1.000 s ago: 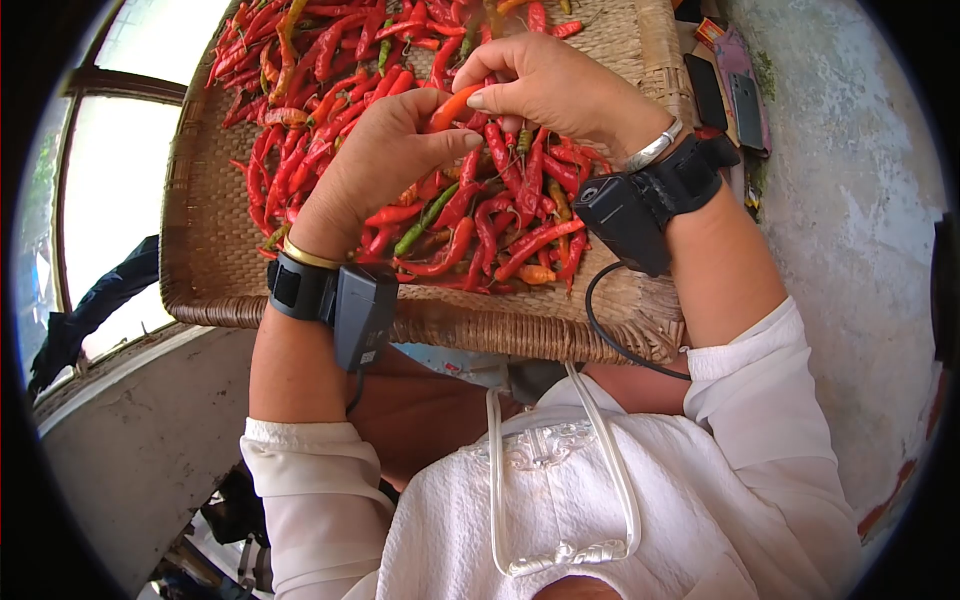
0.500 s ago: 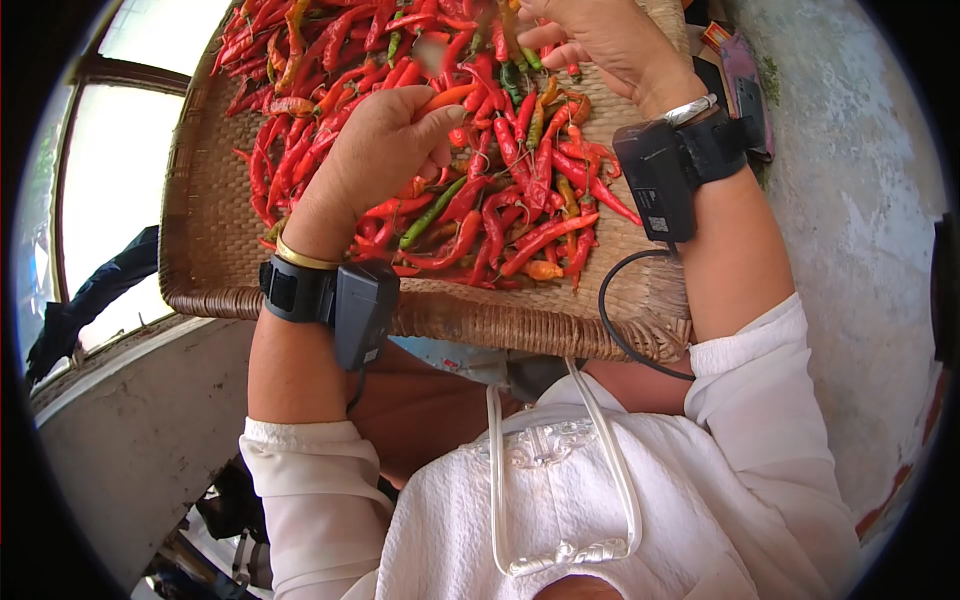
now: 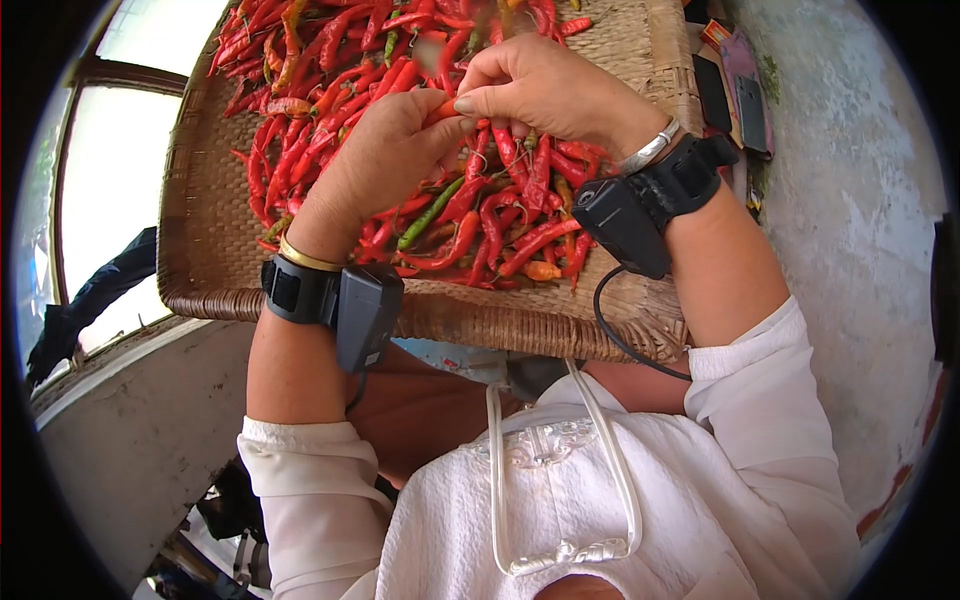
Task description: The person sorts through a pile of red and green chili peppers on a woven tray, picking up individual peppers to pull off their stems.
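Observation:
Above a heap of chili peppers [image 3: 330, 130], my left hand [image 3: 385, 155] is closed around one orange-red chili pepper [image 3: 446, 110]. My right hand [image 3: 560, 95] meets it from the right, with thumb and forefinger pinched at that pepper's end. The fingers hide most of the pepper, and I cannot make out its stem. Mostly red peppers lie below both hands, with a green chili pepper [image 3: 430, 215] just under my left hand. All of them rest in a shallow woven basket [image 3: 215, 200].
The basket's thick front rim [image 3: 500, 325] lies just above my lap. A dark phone [image 3: 750, 110] and other small items are beyond its right side, near a pale worn wall [image 3: 840, 200]. A window [image 3: 115, 150] and dark cloth [image 3: 95, 290] are at the left.
My right hand has come down and left from the basket's upper right, and its fingers have closed on the pepper's end. The left hand has stayed nearly still with the pepper.

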Available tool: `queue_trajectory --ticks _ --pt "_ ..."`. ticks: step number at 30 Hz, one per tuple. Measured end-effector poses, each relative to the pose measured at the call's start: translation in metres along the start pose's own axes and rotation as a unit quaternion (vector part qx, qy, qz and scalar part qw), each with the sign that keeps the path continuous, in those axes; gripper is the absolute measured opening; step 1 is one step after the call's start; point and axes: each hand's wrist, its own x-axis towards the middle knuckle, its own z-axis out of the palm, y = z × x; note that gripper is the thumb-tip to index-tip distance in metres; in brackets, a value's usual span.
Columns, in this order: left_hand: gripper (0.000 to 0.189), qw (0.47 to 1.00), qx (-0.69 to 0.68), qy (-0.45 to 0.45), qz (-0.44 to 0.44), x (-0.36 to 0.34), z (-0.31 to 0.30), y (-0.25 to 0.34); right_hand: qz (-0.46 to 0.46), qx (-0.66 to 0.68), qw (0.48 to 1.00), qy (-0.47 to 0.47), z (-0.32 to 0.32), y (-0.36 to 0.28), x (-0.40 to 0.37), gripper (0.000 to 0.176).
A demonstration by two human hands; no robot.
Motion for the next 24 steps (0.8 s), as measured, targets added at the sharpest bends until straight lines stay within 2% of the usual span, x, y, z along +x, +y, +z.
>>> queue_trajectory --ticks 4,6,8,9,10,12,13,14,15,16,17,18,20,21,23,24 --pt "0.016 1.000 0.012 0.021 0.020 0.005 -0.002 -0.008 0.028 0.002 0.999 0.020 -0.016 -0.003 0.000 0.022" --pt "0.018 0.987 0.157 0.019 0.012 0.010 -0.014 -0.017 0.048 0.009 0.998 0.028 -0.037 -0.001 0.004 0.023" --pt "0.018 0.991 0.129 0.015 0.025 0.009 -0.020 -0.023 0.118 0.155 0.980 -0.031 -0.064 0.004 0.011 0.021" --pt "0.018 0.994 0.106 0.019 0.032 0.007 -0.022 -0.022 0.066 0.211 0.973 0.065 -0.057 0.009 0.005 0.016" --pt "0.017 0.995 0.084 0.023 0.038 0.006 -0.025 -0.023 0.065 0.211 0.973 0.066 -0.056 0.013 0.006 0.016" --pt "0.018 0.988 0.139 0.050 0.033 0.007 -0.032 -0.029 -0.033 0.418 0.894 0.159 -0.054 0.016 0.009 0.021" --pt "0.021 0.971 0.219 0.090 0.018 0.006 -0.032 -0.028 -0.055 0.431 0.884 0.172 -0.051 0.015 0.011 0.039" --pt "0.024 0.946 0.296 0.130 0.003 0.005 -0.034 -0.028 -0.056 0.431 0.884 0.172 -0.048 0.013 0.011 0.039" --pt "0.024 0.946 0.297 0.130 0.003 0.005 -0.035 -0.037 0.005 0.408 0.895 0.179 -0.044 0.010 0.010 0.048" --pt "0.027 0.895 0.392 0.196 0.083 0.007 -0.036 -0.050 0.066 0.382 0.903 0.185 -0.039 0.006 0.009 0.058" --pt "0.031 0.824 0.479 0.257 0.161 0.010 -0.037 -0.061 0.072 0.336 0.920 0.187 -0.033 -0.001 0.006 0.060" --pt "0.031 0.824 0.478 0.258 0.160 0.012 -0.038 -0.061 0.072 0.336 0.921 0.186 -0.029 0.004 0.008 0.060" --pt "0.025 0.869 0.449 0.184 0.099 0.012 -0.039 -0.063 0.006 0.221 0.968 0.117 -0.020 0.018 0.014 0.029" --pt "0.025 0.869 0.449 0.184 0.097 0.012 -0.040 -0.061 0.017 0.185 0.979 0.084 -0.018 0.012 0.011 0.033" --pt "0.024 0.863 0.480 0.157 0.011 0.014 -0.040 -0.056 0.020 0.152 0.986 0.063 -0.016 0.007 0.010 0.031" --pt "0.024 0.863 0.480 0.156 0.012 0.016 -0.040 -0.057 0.024 0.119 0.992 0.043 -0.014 0.006 0.009 0.030"
